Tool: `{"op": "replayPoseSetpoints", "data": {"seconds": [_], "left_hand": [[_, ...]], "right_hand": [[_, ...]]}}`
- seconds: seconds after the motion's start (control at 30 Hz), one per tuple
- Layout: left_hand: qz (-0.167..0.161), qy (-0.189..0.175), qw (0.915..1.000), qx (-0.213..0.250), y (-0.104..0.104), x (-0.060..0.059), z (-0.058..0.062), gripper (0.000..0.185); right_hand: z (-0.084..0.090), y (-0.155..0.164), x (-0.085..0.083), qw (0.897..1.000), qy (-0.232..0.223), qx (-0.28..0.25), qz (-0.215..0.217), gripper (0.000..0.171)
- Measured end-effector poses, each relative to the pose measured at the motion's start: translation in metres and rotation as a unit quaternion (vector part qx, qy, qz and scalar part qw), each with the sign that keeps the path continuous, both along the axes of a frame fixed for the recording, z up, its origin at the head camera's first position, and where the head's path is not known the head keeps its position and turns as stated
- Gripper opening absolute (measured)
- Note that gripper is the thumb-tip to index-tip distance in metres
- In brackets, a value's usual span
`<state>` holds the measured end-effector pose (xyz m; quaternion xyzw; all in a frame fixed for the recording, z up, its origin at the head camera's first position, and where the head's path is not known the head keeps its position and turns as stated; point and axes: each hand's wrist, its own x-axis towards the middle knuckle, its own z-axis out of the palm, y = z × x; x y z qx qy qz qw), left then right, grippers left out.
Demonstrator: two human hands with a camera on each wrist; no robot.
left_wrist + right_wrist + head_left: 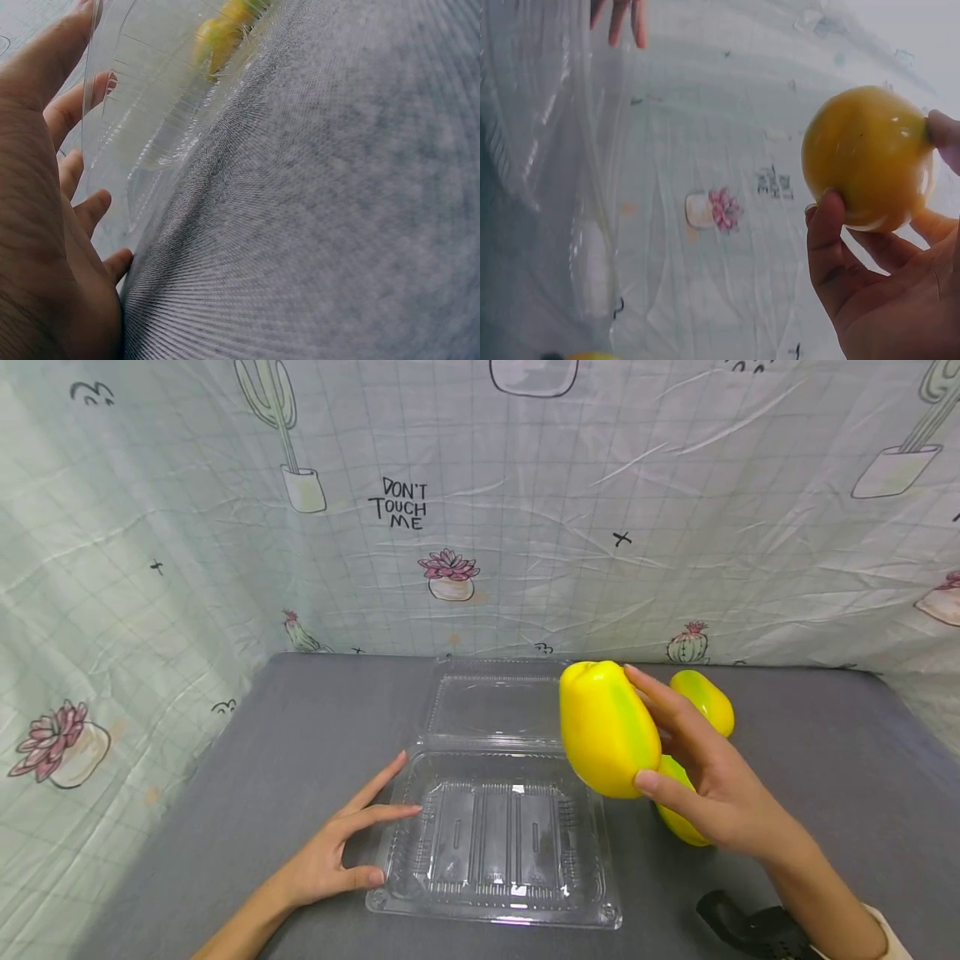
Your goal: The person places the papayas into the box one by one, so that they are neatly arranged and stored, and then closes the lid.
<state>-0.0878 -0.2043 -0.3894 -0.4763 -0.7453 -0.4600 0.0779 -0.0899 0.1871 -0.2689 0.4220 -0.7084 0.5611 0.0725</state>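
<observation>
Your right hand (720, 789) grips a yellow-green fruit (606, 731) just right of center in the head view, forearm (821, 881) slanting up from the lower right; your left hand (336, 853), lower left of center, lies spread at the left rim of a clear container (495, 920).

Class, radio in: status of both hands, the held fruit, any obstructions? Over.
Right hand gripping yellow fruit, held up. Left hand, spread, at left edge of clear container. Container open; nothing seen blocking it.
</observation>
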Motion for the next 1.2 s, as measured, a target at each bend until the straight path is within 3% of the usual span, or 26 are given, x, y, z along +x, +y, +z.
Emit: {"op": "replayPoseSetpoints", "data": {"seconds": [0.27, 0.67, 0.83, 1.07, 1.2], "left_hand": [[0.001, -0.007, 1.0, -0.004, 0.001, 0.003, 0.004, 0.057], [-0.002, -0.011, 0.9999, 0.003, 0.003, 0.003, 0.007, 0.057], [-0.002, -0.02, 0.9998, 0.004, 0.003, 0.003, 0.007, 0.057], [0.001, -0.026, 0.9996, 0.0, 0.003, 0.003, 0.007, 0.056], [0.005, -0.027, 0.9996, -0.003, 0.003, 0.004, 0.009, 0.057]], "right_hand": [[0.015, -0.025, 0.009, 0.999, 0.019, 0.035, -0.022, 0.071], [0.018, -0.048, 0.003, 0.996, -0.007, 0.078, -0.04, 0.077], [0.013, -0.058, -0.001, 0.995, 0.01, 0.089, -0.043, 0.077], [-0.016, -0.065, -0.017, 0.991, 0.018, 0.127, -0.035, 0.078], [-0.016, -0.073, -0.019, 0.988, 0.043, 0.143, -0.025, 0.077]]}}
